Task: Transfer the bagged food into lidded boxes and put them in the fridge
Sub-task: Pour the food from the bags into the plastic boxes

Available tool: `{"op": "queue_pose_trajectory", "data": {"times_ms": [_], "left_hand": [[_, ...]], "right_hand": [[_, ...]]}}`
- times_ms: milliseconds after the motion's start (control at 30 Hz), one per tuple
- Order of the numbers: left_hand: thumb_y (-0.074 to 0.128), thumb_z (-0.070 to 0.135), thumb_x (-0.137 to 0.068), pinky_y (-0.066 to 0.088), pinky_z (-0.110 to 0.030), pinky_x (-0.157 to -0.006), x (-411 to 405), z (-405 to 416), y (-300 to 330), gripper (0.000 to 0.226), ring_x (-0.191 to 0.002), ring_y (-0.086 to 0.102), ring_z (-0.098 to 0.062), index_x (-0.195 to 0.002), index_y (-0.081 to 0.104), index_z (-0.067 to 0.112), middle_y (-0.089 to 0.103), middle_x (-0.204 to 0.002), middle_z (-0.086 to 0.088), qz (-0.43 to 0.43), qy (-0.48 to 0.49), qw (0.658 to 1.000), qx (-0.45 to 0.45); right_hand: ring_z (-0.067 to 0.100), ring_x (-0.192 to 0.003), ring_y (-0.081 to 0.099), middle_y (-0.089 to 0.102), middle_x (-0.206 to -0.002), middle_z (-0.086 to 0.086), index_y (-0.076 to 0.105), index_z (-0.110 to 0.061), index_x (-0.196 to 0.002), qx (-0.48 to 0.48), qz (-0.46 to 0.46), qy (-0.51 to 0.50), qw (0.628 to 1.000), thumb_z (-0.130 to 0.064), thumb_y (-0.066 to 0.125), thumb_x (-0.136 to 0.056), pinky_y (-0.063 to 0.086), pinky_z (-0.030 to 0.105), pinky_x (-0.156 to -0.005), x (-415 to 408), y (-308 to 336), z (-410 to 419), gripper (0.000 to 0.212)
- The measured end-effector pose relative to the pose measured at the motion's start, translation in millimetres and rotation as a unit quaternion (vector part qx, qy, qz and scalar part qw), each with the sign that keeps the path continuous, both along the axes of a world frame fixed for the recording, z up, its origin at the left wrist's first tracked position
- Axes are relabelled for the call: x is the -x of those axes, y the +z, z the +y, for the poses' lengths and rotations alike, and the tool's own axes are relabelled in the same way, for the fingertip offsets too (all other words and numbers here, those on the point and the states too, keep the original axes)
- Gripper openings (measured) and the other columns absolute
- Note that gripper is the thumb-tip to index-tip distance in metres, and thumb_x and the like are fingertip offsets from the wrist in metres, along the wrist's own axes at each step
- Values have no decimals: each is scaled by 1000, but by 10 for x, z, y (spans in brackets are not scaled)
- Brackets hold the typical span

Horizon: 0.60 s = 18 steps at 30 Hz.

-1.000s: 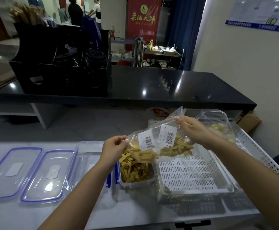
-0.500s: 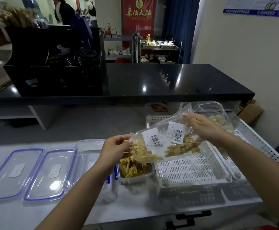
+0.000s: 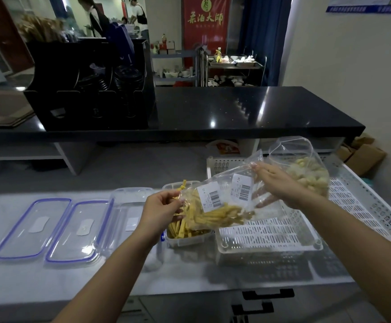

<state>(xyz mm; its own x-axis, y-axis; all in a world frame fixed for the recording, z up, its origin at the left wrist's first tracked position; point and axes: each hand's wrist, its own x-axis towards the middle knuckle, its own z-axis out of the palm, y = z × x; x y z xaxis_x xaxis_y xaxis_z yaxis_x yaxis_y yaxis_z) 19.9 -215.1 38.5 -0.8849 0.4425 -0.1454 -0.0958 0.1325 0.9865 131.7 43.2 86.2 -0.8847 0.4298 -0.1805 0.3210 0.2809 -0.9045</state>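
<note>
Tipping lower than a moment ago, the bag (image 3: 222, 206), pinched by left hand (image 3: 160, 209) and right hand (image 3: 276, 183), spills strips into the box (image 3: 189, 238) below it.

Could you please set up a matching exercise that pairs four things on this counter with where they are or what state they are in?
Things:
1. Labelled bag
2. Box
3. Lids
4. Second bag

Places or states:
A. Lying flat at the left of the counter
B. Held up by both hands
C. Sitting in the white basket
D. Under the held bag, partly filled with yellow strips

Pairs: 1-B, 2-D, 3-A, 4-C. The left hand grips the labelled bag's mouth end and the right hand lifts its far end.
</note>
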Motion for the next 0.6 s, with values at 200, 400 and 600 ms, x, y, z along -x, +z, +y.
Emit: {"op": "queue_pose_trajectory", "data": {"times_ms": [200, 400, 600], "left_hand": [[64, 11, -91, 55, -19, -61, -51, 4, 17, 13, -76, 71, -14, -97, 68, 21, 73, -84, -2, 35, 32, 999, 20], [65, 10, -90, 53, -14, -58, -64, 35, 128, 17, -72, 71, -5, -98, 68, 25, 74, -84, 3, 70, 80, 994, -31], [64, 9, -90, 54, -16, -59, -21, 66, 62, 15, -75, 70, -10, -102, 67, 18, 72, -89, -3, 61, 77, 995, 18]], "right_hand": [[26, -73, 73, 65, -100, 11, 60, -29, -103, -4, 20, 10, 1000, -43, 38, -102, 60, 39, -57, -19, 25, 12, 26], [23, -68, 72, 67, -97, 17, 58, -14, -108, 5, 72, 18, 997, -40, 36, -104, 58, 37, -54, -10, 202, 21, 35], [27, -72, 73, 68, -95, 17, 57, -18, -102, 17, 45, 31, 998, -39, 36, -104, 61, 41, -62, -29, 165, -14, 30]]}}
